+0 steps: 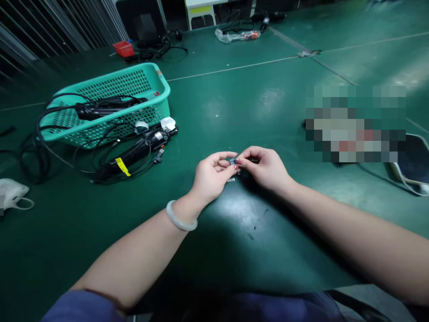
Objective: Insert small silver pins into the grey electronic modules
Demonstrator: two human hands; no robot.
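Note:
My left hand and my right hand meet over the green table, fingertips almost touching. Between them is a small bluish-grey part, mostly covered by the fingers; its kind is too small to tell. The left thumb and fingers pinch it from the left. On the right, thumb and forefinger are closed at its other side, and whether they grip the same part or another tiny piece is hidden. Just below the fingertips lies a small white printed label.
A turquoise basket at the left holds black cabled devices. Before it lies a black handheld device with cables and a yellow tag. At the right are a blurred-out patch and a phone-like device. A red tray stands far back.

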